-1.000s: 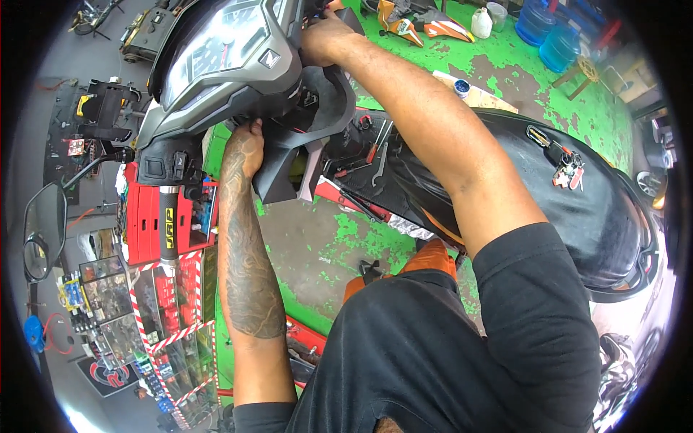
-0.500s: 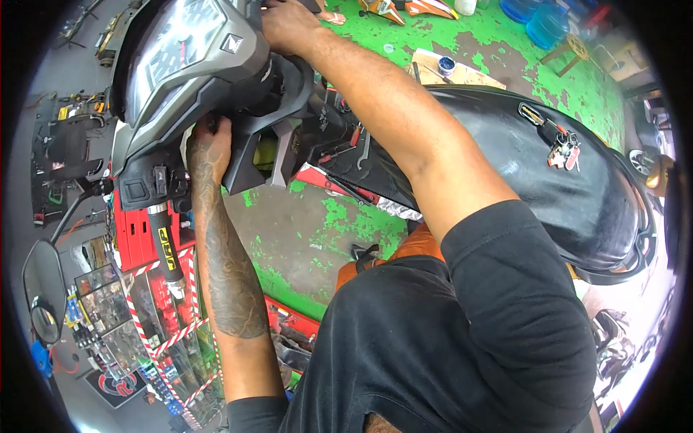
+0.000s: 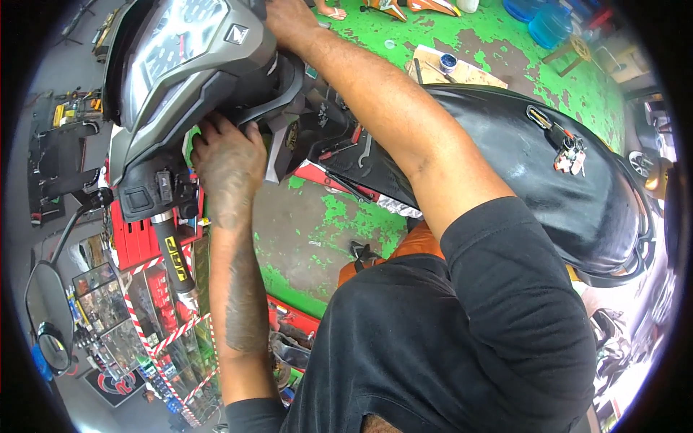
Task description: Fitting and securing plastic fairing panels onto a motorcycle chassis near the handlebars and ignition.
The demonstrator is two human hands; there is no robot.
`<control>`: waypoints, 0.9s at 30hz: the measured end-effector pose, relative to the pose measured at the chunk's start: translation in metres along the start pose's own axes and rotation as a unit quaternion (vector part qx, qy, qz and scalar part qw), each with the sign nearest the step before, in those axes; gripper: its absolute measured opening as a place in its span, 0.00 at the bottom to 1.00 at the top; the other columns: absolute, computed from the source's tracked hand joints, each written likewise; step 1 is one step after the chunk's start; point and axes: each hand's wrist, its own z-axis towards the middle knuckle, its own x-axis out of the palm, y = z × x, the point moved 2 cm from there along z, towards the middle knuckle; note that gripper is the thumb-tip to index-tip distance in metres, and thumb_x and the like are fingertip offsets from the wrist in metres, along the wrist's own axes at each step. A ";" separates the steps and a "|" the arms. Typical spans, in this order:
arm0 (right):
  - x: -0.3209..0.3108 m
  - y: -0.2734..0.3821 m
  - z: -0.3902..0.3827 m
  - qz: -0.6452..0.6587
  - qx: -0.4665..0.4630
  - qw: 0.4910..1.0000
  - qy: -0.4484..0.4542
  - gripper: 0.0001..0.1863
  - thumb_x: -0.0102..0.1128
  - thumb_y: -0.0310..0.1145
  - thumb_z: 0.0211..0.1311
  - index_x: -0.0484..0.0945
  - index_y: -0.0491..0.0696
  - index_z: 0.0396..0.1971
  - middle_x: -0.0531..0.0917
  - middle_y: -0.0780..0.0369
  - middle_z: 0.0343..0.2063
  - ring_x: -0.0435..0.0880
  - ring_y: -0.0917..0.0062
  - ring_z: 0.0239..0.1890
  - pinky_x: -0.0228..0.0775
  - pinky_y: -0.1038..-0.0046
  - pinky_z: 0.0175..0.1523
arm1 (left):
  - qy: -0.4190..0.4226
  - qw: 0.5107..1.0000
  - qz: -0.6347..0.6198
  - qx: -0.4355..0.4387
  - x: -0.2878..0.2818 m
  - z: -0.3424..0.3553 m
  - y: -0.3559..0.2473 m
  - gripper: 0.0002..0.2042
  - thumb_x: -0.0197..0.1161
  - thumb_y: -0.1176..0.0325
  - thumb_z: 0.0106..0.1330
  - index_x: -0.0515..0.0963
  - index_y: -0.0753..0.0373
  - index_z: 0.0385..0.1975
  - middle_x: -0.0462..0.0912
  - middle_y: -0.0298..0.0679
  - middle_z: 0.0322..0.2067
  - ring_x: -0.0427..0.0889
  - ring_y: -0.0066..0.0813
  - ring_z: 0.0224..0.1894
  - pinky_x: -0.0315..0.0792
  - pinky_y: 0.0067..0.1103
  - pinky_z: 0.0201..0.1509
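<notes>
A scooter's grey and black handlebar cover (image 3: 209, 68), with a bright, glaring instrument display (image 3: 177, 43), sits tilted at upper left. My left hand (image 3: 229, 160) reaches up to the cover's lower black edge, its fingers bent and closed against it, fingertips partly hidden underneath. At the cover's far side is my right hand (image 3: 290, 27), its fingers mostly out of sight past the top of the picture. Below the cover, a handlebar grip (image 3: 173, 252) with yellow marking points down beside my left forearm.
The black seat (image 3: 491, 144) extends to the right with a bunch of keys (image 3: 570, 155) on it. A wrench (image 3: 366, 150) and other tools lie on the footboard. Beyond are a board with a small tub (image 3: 447, 63) and a stool (image 3: 574, 52). A mirror (image 3: 50, 317) sticks out at left.
My left hand has come out from under the cover, with its back now in view, and the forearm has shifted slightly right. The cover and handlebar have turned a little. My right hand stays nearly put.
</notes>
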 end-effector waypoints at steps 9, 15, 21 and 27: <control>0.011 -0.015 -0.003 0.143 -0.121 0.981 0.041 0.25 0.59 0.40 0.59 0.82 0.49 0.57 0.80 0.51 0.60 0.72 0.54 0.67 0.51 0.49 0.75 | -0.049 0.997 0.058 -0.001 0.020 0.011 0.012 0.28 0.59 0.50 0.74 0.72 0.69 0.62 0.77 0.55 0.56 0.78 0.54 0.60 0.74 0.44 0.62; 0.017 -0.014 0.003 0.189 -0.111 0.975 -0.036 0.26 0.59 0.39 0.60 0.80 0.45 0.58 0.79 0.46 0.59 0.72 0.50 0.67 0.57 0.52 0.73 | -0.062 0.998 -0.011 -0.010 0.018 0.021 0.017 0.28 0.63 0.52 0.70 0.72 0.67 0.62 0.78 0.55 0.56 0.78 0.55 0.60 0.75 0.46 0.61; -0.043 0.002 -0.063 0.254 0.149 0.954 -0.057 0.19 0.58 0.32 0.63 0.83 0.46 0.52 0.84 0.50 0.53 0.80 0.54 0.60 0.67 0.56 0.68 | -0.074 0.997 0.000 -0.008 0.010 0.011 0.010 0.29 0.65 0.55 0.69 0.70 0.67 0.65 0.74 0.53 0.61 0.75 0.57 0.63 0.72 0.48 0.63; -0.076 0.029 -0.153 0.270 0.311 0.893 0.184 0.30 0.63 0.31 0.67 0.72 0.50 0.69 0.83 0.50 0.57 0.80 0.57 0.63 0.70 0.62 0.67 | -0.059 0.997 0.039 0.007 0.003 0.008 0.007 0.28 0.63 0.57 0.71 0.70 0.67 0.66 0.71 0.55 0.64 0.71 0.56 0.67 0.69 0.47 0.66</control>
